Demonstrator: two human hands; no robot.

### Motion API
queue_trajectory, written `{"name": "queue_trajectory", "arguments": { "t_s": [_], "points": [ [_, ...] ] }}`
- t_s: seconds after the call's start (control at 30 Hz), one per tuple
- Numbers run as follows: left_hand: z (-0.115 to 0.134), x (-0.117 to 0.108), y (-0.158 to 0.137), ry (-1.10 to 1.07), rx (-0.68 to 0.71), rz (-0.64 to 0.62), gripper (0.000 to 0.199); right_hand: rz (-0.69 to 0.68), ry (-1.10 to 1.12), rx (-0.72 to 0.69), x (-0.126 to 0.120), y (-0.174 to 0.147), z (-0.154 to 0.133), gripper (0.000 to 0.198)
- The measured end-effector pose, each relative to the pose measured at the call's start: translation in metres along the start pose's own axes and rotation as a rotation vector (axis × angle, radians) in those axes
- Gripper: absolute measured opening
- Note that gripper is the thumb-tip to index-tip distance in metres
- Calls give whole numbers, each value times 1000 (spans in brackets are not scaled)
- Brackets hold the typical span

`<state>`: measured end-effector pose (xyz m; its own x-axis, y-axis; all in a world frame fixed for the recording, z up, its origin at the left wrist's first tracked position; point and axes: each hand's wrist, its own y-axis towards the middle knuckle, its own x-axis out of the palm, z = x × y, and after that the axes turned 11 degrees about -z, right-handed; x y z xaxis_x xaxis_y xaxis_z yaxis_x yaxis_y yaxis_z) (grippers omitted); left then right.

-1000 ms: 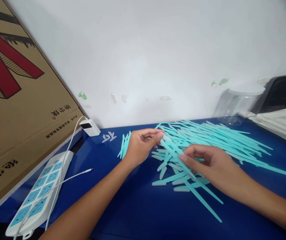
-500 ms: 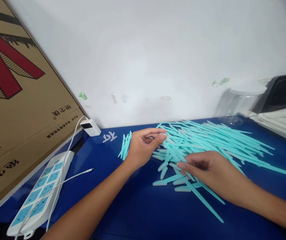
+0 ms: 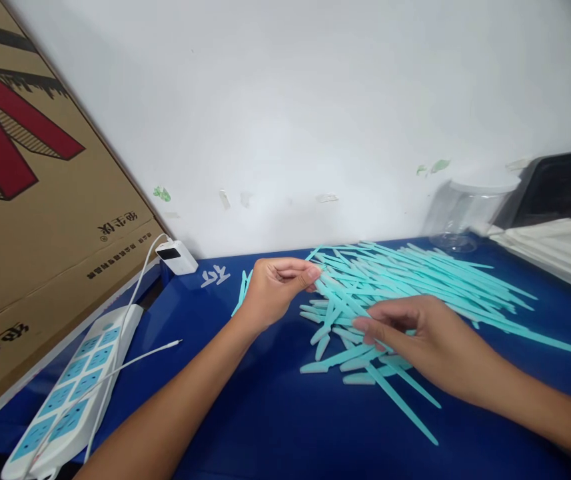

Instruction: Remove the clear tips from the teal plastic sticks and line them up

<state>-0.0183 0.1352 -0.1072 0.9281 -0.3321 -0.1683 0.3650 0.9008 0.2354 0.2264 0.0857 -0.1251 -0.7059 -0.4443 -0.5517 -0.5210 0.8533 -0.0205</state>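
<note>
Between my two hands stretches a turquoise eyebrow razor (image 3: pixel 344 299) with a pale, clear-looking cap end. My left hand (image 3: pixel 278 288) pinches that end between thumb and forefinger. My right hand (image 3: pixel 418 333) grips the handle end with thumb and fingers; its far tip is hidden. Behind and below them spreads a loose pile of similar razors (image 3: pixel 445 283) on the blue table (image 3: pixel 265 420). A small group of razors (image 3: pixel 242 293) lies left of my left hand, partly covered by it. Several loose clear caps (image 3: pixel 215 275) sit farther left.
A white power strip (image 3: pixel 78 380) with a cable lies at the left, beside a large cardboard box (image 3: pixel 60 193). A small white device (image 3: pixel 177 257) stands near the wall. At the back right are a clear jar (image 3: pixel 475 210), a black object (image 3: pixel 552 187) and white stacked material (image 3: pixel 560 247).
My left hand has moved slightly left, its thumb and forefinger now pinching the razor's capped end. My right hand stays almost in place. The whole view has shifted a little.
</note>
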Motion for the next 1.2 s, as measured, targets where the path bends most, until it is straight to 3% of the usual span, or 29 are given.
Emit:
{"name": "queue_trajectory", "arguments": {
  "t_s": [0.17, 0.33, 0.4, 0.5, 0.6, 0.8, 1.03, 1.13, 1.2],
  "points": [
    [2, -7, 4, 22, 11, 7, 32, 2, -4, -8, -5, 0, -4, 49],
    [17, -48, 7, 114, 119, 196, 33, -8, 13, 14, -5, 1, -2, 52],
    [17, -57, 7, 168, 74, 168, 36, -16, 20, 15, -3, 2, 1, 54],
    [11, -50, 6, 155, -53, -56, 45, -23, 9, 16, -1, 2, 6, 53],
    [6, -34, 4, 193, -62, -194, 44, -20, -21, 13, 0, 2, 8, 50],
    [15, -24, -1, 526, 132, -133, 25, 13, -143, -32, 0, 1, 8, 53],
    [16, -20, -3, 655, 195, -184, 22, 48, -279, -100, -2, 3, 8, 51],
    [21, -29, -2, 660, 202, -179, 23, 64, -310, -112, -6, 3, 8, 51],
    [26, -46, 0, 686, 197, -75, 26, 84, -314, -107, -9, 4, 8, 53]
  ]
}}
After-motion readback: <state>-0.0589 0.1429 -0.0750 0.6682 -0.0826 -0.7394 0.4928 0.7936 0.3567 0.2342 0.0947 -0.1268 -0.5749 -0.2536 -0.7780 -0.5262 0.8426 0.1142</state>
